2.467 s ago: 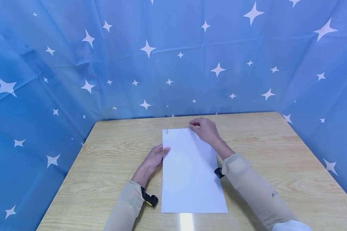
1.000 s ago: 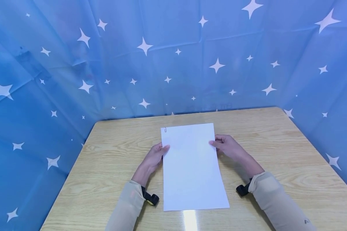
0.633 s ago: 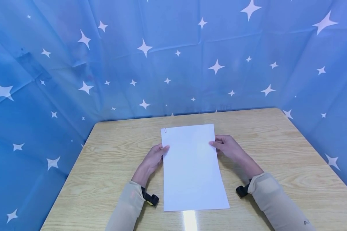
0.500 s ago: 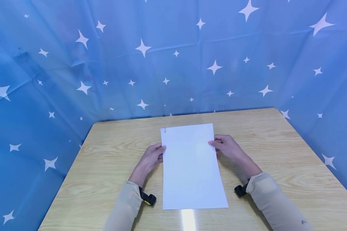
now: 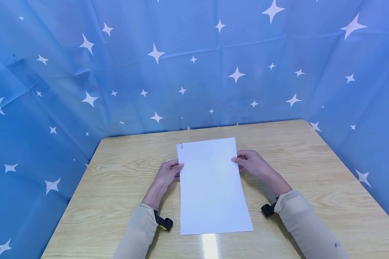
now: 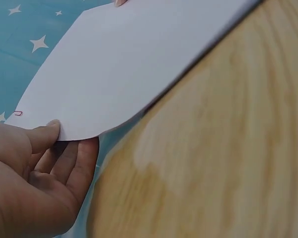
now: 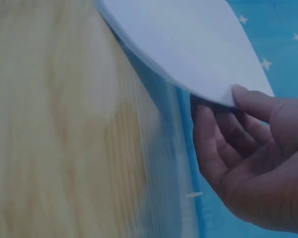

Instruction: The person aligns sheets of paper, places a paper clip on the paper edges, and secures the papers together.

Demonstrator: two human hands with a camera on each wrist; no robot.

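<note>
A stack of white paper (image 5: 214,194) stands in the middle of the head view, its far end lifted off the table. At its far left corner sits a paper clip (image 5: 182,146), which looks red in the left wrist view. My left hand (image 5: 167,173) pinches the left edge, thumb on top and fingers beneath. On the opposite edge my right hand (image 5: 253,164) holds the paper the same way. Layered sheet edges (image 7: 154,67) show in the right wrist view, where the paper bows between hand and table. The fingertips under the paper are partly hidden.
A light wood-grain table (image 5: 116,187) lies under the paper. A blue curtain with white stars (image 5: 194,72) hangs behind it and at both sides. A bright light reflection (image 5: 210,246) falls on the table just in front of the paper.
My right hand has gone from the paper's far edge down to its right edge and grips there. The far end now sits slightly higher on the right. My left hand has shifted its grip slightly outward.
</note>
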